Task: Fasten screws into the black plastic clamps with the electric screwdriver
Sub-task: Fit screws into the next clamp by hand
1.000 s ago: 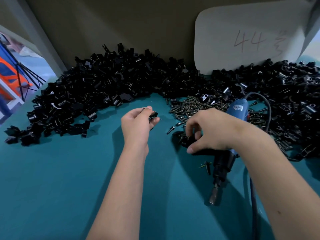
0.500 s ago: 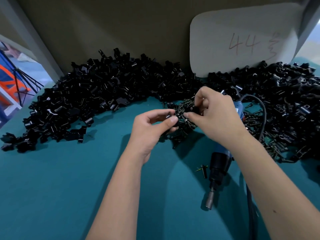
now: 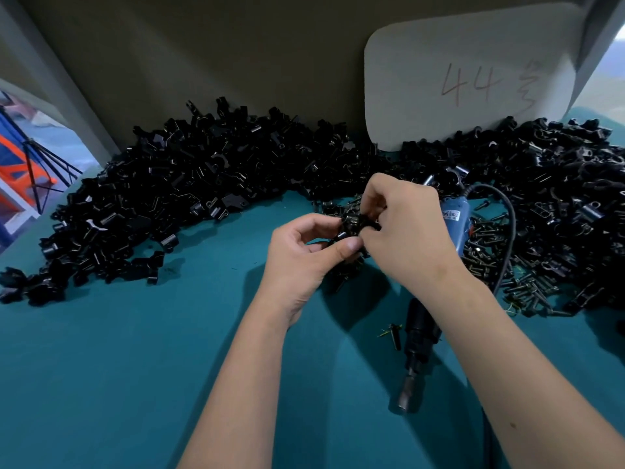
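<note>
Your left hand (image 3: 304, 252) pinches a black plastic clamp (image 3: 351, 228) above the tabletop (image 3: 135, 367), while your right hand (image 3: 406, 228) closes its fingertips on the same clamp, apparently seating a screw, though the screw itself is hidden. The electric screwdriver (image 3: 426, 319) lies beside your right wrist, tip toward you, likely for quick pickup; loose screws (image 3: 507, 265) and heaped clamps (image 3: 203, 198) sit within reach behind.

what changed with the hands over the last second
The right hand left the table beside the screw pile, where it was picking something up, and rose to meet the left hand. Both now pinch the black clamp between their fingertips. The left hand held its clamp throughout. The electric screwdriver stayed lying on the green mat, untouched.
</note>
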Demonstrator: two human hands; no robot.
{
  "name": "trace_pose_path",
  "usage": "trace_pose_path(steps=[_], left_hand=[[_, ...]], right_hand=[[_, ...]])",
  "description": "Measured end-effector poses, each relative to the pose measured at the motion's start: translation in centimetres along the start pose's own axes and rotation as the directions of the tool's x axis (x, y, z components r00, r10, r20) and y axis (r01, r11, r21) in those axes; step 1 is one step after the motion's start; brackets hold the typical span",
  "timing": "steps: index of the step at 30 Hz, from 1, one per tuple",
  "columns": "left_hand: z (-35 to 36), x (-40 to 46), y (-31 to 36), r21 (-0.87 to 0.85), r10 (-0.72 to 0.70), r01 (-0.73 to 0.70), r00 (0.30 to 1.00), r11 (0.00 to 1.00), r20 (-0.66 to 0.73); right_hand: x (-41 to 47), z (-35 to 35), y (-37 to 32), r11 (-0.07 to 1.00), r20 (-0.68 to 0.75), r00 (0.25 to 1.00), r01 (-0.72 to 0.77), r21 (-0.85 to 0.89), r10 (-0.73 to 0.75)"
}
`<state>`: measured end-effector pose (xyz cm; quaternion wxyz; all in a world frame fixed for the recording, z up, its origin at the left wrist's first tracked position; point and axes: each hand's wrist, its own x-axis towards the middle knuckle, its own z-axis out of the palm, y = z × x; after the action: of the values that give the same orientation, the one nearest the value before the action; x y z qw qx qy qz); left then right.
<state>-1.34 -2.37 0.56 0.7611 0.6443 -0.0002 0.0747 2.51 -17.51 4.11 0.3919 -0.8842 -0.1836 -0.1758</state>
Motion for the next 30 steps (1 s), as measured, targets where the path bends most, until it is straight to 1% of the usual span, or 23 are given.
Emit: trace_pose_path(steps=[4, 11, 16, 18, 20, 22, 26, 30], left_hand=[[-0.1, 0.1, 0.1, -0.048, 0.007, -0.008, 1.000, 0.999, -0.019], [0.0, 0.0, 0.2, -0.098, 0.017, -0.015, 1.000, 0.995, 0.018], [0.0, -0.1, 0.4, -0.143, -0.006, 0.007, 1.000, 0.990, 0.006], [-0.2, 0.0, 0.4, -0.155, -0.024, 0.025, 1.000, 0.988, 0.005], [-0.2, 0.0, 0.6, -0.180, -0.033, 0.028, 0.999, 0.983, -0.025], [-0.4, 0.0, 0.8, -0.222, -0.035, 0.023, 0.998, 0.975, -0.050], [-0.7, -0.1, 0.8, -0.292, -0.041, 0.024, 0.998, 0.956, -0.049], [-0.8, -0.2, 0.7, -0.302, -0.053, 0.039, 0.998, 0.953, -0.036]], right_hand=[[-0.2, -0.4, -0.6, 0.990, 0.023, 0.999, -0.044, 0.135, 0.041], [-0.4, 0.0, -0.9, 0.974, -0.073, 0.989, -0.111, 0.198, 0.127], [-0.6, 0.3, -1.0, 0.983, -0.054, 0.997, -0.047, 0.175, 0.057], [-0.6, 0.2, -1.0, 0.985, -0.022, 1.000, 0.003, 0.170, 0.001], [-0.5, 0.0, -1.1, 0.983, 0.031, 0.997, 0.063, 0.174, -0.069], [-0.6, -0.1, -1.1, 0.968, 0.087, 0.991, 0.077, 0.238, -0.100], [-0.8, 0.1, -0.6, 0.885, 0.157, 0.985, -0.011, 0.465, -0.070], [-0.6, 0.3, 0.4, 0.820, 0.191, 0.980, -0.062, 0.569, -0.058]])
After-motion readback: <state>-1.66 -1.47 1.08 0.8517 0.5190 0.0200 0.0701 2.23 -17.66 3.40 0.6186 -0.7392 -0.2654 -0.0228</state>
